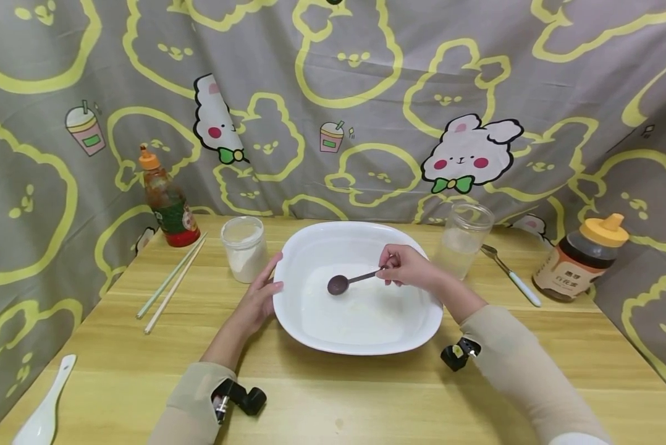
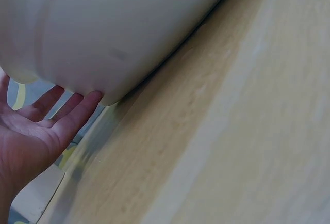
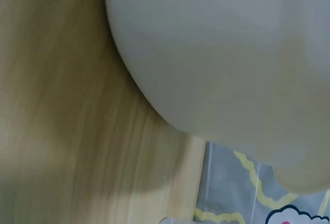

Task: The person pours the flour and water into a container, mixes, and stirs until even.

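Note:
A large white basin stands in the middle of the wooden table. My left hand holds its left rim, the thumb on the edge. In the left wrist view, the fingertips of that hand rest against the basin's outer wall. Over the basin, my right hand pinches the handle of a dark brown measuring spoon. The spoon's round bowl is above the basin's floor; I cannot tell whether it touches. Pale patches show on that floor. Only the basin's wall shows in the right wrist view, the hand being hidden.
Left: a jar of white powder, chopsticks, a red sauce bottle and a white spoon. Right: a glass of cloudy liquid, a blue-handled utensil and a dark syrup bottle. A patterned curtain hangs behind.

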Tool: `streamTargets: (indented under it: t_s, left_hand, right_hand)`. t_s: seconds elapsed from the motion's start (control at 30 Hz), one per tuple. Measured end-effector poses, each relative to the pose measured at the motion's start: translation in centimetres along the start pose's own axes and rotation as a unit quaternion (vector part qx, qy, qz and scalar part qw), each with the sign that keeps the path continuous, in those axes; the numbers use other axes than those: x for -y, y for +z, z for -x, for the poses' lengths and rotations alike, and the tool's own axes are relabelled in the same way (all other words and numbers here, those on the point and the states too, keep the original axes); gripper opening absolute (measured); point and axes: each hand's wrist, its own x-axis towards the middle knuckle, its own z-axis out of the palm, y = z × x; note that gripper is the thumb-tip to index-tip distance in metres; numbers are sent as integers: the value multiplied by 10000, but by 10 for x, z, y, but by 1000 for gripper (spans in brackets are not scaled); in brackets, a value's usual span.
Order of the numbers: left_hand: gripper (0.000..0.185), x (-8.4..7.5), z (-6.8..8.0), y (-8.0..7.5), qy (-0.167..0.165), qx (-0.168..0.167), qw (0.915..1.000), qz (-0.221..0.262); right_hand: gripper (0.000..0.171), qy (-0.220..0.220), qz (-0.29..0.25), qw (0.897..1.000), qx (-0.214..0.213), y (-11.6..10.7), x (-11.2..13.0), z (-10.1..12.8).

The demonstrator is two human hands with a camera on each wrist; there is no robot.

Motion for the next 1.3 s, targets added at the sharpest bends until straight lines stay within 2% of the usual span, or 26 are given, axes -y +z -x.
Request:
streamTargets:
  t_s: [0.13,0.23,0.43,0.57,0.77,0.87,1.0,1.17,1.3]
  left_hand:
    - [64,0,0,-1,11,-2,10000,-1]
    - [64,1,-1,-1,22,13,10000,-5]
    - [64,0,0,-1,50,22,10000,-15]
    - [65,-1,0,-2,36,-9,10000,-31]
    - [65,0,0,-3,-7,5,10000,-55]
    - [64,0,0,-3,-18,5,10000,-59]
    - [65,0,0,-3,-21,-4,10000,-86]
    - [66,0,0,-3,-38,13,9999,-103]
    - [65,0,0,-3,-34,24,10000,-91]
  right_hand:
    - [9,-66,171,9993,335,2,-2,1]
    - [7,-134,458,9980,419,-2,-2,8]
    - [7,-96,1394,9902,-38,-23,2,26]
    - [8,12,1740,9839,-405,-32,0,25]
    - [9,200,1603,9848,-632,-25,-2,6]
    - [9,178,1316,9897,-532,-16,0,-8]
    - [7,178,987,9948,-199,-2,3,-21]
    - [5,332,945,9948,206,6,8,-21]
    - [5,426,1310,9904,63,-3,11,-11]
